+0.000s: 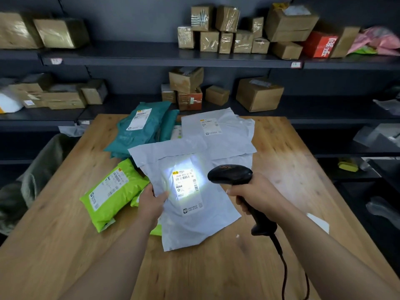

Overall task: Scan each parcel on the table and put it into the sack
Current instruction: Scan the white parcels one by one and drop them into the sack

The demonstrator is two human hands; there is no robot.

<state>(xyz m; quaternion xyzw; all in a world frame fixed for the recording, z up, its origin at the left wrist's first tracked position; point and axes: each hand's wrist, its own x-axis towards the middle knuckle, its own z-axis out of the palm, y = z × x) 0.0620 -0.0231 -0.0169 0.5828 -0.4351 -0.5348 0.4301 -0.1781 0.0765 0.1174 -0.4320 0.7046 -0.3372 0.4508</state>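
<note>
Our left hand [152,202] pinches the grey parcel [194,215] by its left edge, thumb on top, over the desk [281,148]. Just right of those fingers [162,194], our right hand [253,192] is wrapped round the scanner [230,173], whose light falls on the label [186,182].

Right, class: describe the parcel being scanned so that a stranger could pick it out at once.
Start at the wooden table in front of the shelves. Among the soft bags there, take the grey parcel nearest the person, gripped at its left edge by the left hand. It alone has its label lit white by the scanner in the right hand.
</note>
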